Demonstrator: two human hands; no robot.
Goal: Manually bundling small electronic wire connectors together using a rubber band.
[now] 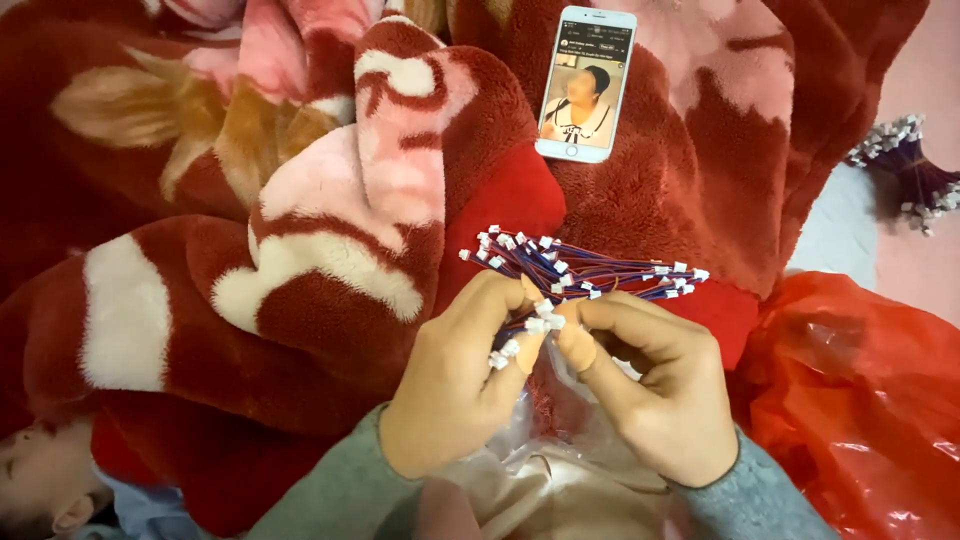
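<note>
My left hand (455, 380) grips a bundle of short red and blue wires with small white plug connectors (580, 268), which fans out up and to the right. My right hand (660, 385) meets it from the right, thumb and forefinger pinching one white connector (545, 322) at the bundle's lower end. Both hands are over a clear plastic bag (545, 480) in my lap.
A thick red, pink and white fleece blanket (330, 230) covers most of the view. A white phone (585, 82) lies on it, screen lit. A red plastic bag (860, 400) sits at right. Another wire bundle (905, 170) lies far right. A person's head shows bottom left.
</note>
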